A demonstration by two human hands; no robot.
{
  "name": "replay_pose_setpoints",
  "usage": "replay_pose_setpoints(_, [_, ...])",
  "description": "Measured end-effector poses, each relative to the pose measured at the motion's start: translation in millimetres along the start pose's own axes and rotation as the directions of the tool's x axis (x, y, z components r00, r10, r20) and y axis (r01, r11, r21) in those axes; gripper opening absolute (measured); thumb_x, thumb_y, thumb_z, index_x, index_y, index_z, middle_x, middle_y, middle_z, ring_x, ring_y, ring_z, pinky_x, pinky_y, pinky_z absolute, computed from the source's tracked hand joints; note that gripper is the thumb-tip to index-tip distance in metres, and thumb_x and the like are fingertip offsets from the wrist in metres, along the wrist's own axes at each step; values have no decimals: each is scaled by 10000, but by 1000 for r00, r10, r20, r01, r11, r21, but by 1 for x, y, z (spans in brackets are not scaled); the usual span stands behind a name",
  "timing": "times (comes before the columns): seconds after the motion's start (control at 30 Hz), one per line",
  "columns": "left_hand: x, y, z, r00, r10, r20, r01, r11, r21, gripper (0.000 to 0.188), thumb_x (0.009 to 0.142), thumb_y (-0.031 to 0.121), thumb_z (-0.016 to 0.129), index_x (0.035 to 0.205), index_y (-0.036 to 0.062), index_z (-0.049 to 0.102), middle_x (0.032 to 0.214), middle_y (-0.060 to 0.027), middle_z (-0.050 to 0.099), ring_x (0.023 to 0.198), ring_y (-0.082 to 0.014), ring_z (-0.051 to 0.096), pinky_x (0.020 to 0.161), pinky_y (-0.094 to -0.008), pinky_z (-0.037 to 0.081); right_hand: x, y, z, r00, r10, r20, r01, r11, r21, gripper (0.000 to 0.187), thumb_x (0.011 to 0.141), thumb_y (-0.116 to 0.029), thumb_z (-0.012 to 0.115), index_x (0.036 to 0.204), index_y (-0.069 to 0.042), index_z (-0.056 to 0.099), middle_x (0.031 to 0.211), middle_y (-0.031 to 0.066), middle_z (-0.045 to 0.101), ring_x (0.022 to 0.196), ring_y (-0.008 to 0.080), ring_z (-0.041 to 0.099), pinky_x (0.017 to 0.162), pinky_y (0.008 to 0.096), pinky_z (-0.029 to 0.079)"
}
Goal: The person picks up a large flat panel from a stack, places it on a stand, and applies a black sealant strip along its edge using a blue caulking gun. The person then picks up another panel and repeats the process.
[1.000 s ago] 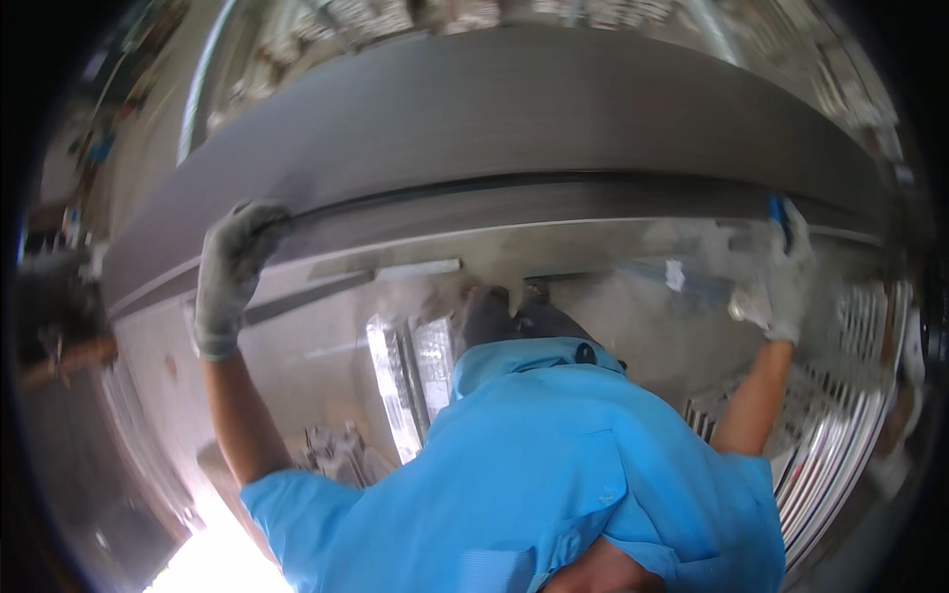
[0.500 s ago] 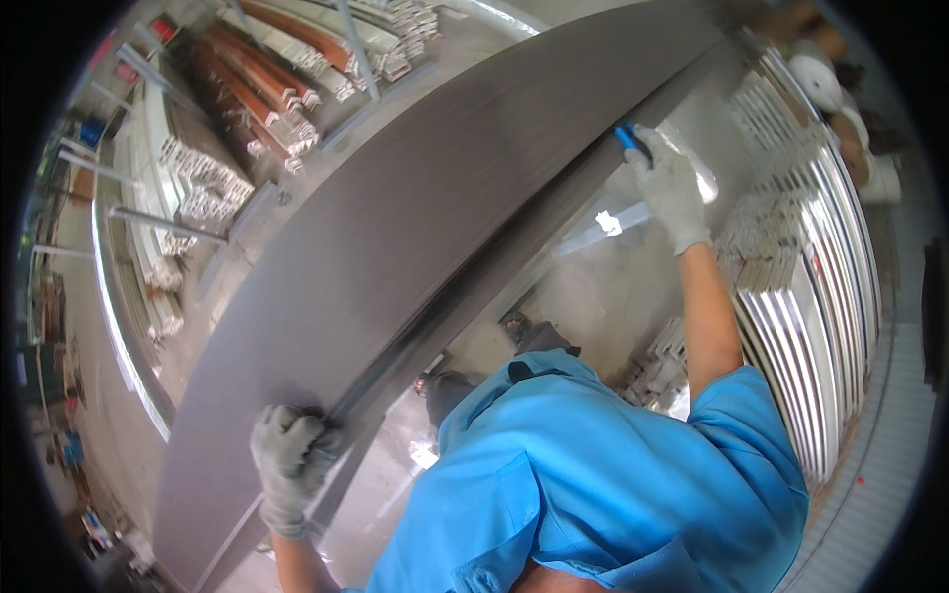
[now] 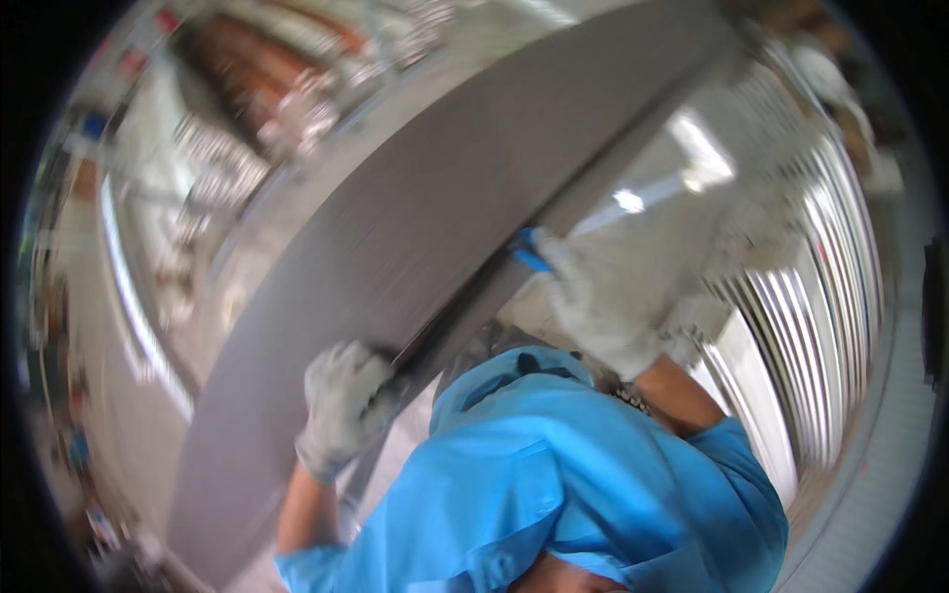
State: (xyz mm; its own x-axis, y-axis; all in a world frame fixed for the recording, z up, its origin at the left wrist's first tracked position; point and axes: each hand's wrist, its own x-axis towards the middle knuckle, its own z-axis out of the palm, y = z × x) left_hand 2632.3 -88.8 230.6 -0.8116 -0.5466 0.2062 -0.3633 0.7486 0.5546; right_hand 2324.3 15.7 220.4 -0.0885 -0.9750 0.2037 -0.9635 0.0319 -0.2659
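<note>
A long, dark grey-brown, flat panel (image 3: 415, 217) with a smooth face stretches slantwise in front of a worker in a light blue cloth shirt (image 3: 494, 465); its support cannot be made out. A narrow black seam (image 3: 460, 308) runs lengthwise near the panel's near edge. The worker's left hand (image 3: 346, 405), in a pale grey knitted glove, lies toward the panel's left end with its fingers curled in narrow at the seam; whether it grips firmly or only presses is unclear. The right hand (image 3: 598, 308), gloved alike, is closed around a small, bright blue object (image 3: 532, 253), which sits at the seam around the middle of the near edge; blur hides its exact shape. Long, pale, metallic-looking strips (image 3: 830, 296) stand well apart on the right. The step in hand seems to be working the blue object along the seam while the left hand steadies the panel. The next move probably calls for even pressure, with the blue object kept in line and the left fingers clear of its path.
</note>
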Motion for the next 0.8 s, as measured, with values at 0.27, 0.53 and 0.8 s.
replay_pose_setpoints(0.27, [-58, 31, -14, 907, -420, 9, 398, 851, -342, 273, 1003, 282, 631, 1054, 15, 609, 781, -161, 650, 642, -327, 618, 632, -384, 493, 12, 27, 5, 988, -137, 71, 128, 985, 118, 383, 1000, -204, 639, 1345, -39, 625, 1183, 170, 711, 1059, 341, 701, 884, 430, 560])
replay_pose_setpoints(0.53, [-134, 49, -28, 727, -685, -36, 597, 657, -460, 254, 988, 232, 655, 1062, -11, 645, 808, -106, 651, 746, -205, 626, 696, -337, 502, 13, 43, 6, 982, -150, 111, 134, 980, 145, 374, 1031, -222, 604, 1343, -17, 612, 1305, 181, 673, 1204, 351, 659, 957, 415, 560])
replay_pose_setpoints(0.8, [-164, 51, -21, 570, -821, 7, 666, 457, -589, 326, 1001, 303, 664, 1026, -22, 678, 737, 28, 511, 674, -73, 437, 614, -241, 396, 16, 49, 8, 963, -260, 72, 248, 958, 142, 368, 1009, -157, 632, 1352, -24, 607, 1314, 178, 671, 1197, 347, 664, 933, 400, 577])
